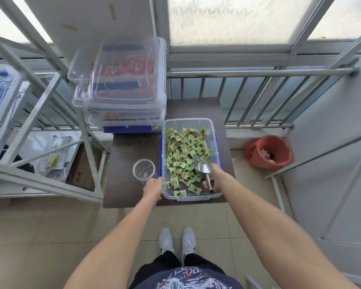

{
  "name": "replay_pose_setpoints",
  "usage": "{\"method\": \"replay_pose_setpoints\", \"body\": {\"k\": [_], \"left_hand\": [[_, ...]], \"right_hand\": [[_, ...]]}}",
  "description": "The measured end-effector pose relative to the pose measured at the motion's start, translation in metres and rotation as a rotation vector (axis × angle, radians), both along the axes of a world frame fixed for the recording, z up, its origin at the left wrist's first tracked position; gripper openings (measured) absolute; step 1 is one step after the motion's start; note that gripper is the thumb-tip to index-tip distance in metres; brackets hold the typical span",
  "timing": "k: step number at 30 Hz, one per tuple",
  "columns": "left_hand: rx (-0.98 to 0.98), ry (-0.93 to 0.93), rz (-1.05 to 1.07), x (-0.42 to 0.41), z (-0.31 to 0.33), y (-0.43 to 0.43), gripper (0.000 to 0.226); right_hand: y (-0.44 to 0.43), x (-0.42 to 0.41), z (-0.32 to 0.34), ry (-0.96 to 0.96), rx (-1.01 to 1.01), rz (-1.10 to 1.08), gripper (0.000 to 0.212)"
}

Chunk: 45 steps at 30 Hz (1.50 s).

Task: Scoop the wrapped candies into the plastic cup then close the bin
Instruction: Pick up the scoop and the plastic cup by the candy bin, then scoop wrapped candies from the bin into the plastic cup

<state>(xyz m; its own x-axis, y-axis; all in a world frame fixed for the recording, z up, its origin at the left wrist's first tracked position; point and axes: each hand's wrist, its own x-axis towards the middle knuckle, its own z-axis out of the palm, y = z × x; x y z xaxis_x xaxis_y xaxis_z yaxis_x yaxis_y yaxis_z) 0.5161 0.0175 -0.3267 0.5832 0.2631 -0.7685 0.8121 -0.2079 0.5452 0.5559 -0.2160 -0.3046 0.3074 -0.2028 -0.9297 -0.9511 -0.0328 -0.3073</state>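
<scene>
1. Head view, the hands: the right hand (212, 182) has its fingers wrapped round the handle of a metal scoop (204, 171), whose bowl points away from the fingers and lies among the candies (186, 151) in the open bin (208, 124). The left hand (153, 186) rests against the bin's near left corner; whether its fingers are spread or gripping the rim I cannot tell.
2. Head view, progress: the plastic cup (143, 170) stands just beyond the left fingers, beside the bin's left wall, and looks empty. I judge the first scoop is only being loaded, so filling the cup and closing the bin are both left. The bin's lid I cannot pick out.
3. Head view, surroundings: bin and cup sit on a small dark counter (131, 147). Beyond the left fingers, closed clear boxes (125, 84) are stacked. Well right of the right fingers, an orange bucket (268, 152) stands on the tiled floor (50, 230), by a metal railing (258, 73) under frosted windows.
</scene>
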Motion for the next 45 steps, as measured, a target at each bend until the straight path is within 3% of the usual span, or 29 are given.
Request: {"method": "replay_pose_setpoints", "body": {"k": [3, 6, 11, 17, 25, 29, 35, 39, 42, 43, 45], "left_hand": [[-0.073, 0.046, -0.006, 0.002, 0.000, 0.006, 0.038], [-0.112, 0.067, -0.044, 0.003, 0.000, 0.009, 0.039], [-0.174, 0.102, -0.011, 0.005, -0.004, 0.010, 0.037], [-0.275, 0.180, 0.024, 0.006, -0.011, 0.010, 0.030], [-0.288, 0.113, 0.141, 0.004, -0.032, 0.006, 0.032], [-0.305, 0.075, 0.189, -0.004, -0.039, 0.004, 0.036], [-0.279, 0.061, 0.151, -0.001, -0.039, 0.004, 0.042], [-0.248, 0.058, 0.118, -0.002, -0.042, 0.006, 0.034], [-0.246, 0.044, 0.117, -0.005, -0.046, 0.006, 0.028], [-0.252, 0.040, 0.124, -0.006, -0.047, 0.006, 0.030], [-0.262, 0.034, 0.140, -0.007, -0.051, 0.006, 0.033]], "right_hand": [[-0.005, 0.009, 0.007, 0.052, -0.056, 0.100, 0.085], [-0.015, 0.016, 0.022, 0.126, -0.125, 0.346, 0.106], [-0.022, 0.029, 0.044, 0.216, -0.226, 0.686, 0.117], [-0.005, 0.022, 0.054, 0.308, -0.272, 0.804, 0.123], [0.008, 0.005, 0.029, 0.164, -0.214, 0.601, 0.107], [0.023, 0.005, 0.018, 0.163, -0.148, 0.611, 0.102], [0.057, 0.017, -0.007, 0.011, -0.016, 0.474, 0.090], [0.075, 0.035, -0.037, -0.068, 0.070, 0.416, 0.108], [0.083, 0.052, -0.070, -0.086, -0.027, 0.347, 0.157], [0.087, 0.055, -0.065, -0.108, -0.055, 0.337, 0.157], [0.099, 0.059, -0.034, -0.126, -0.099, 0.299, 0.127]]}}
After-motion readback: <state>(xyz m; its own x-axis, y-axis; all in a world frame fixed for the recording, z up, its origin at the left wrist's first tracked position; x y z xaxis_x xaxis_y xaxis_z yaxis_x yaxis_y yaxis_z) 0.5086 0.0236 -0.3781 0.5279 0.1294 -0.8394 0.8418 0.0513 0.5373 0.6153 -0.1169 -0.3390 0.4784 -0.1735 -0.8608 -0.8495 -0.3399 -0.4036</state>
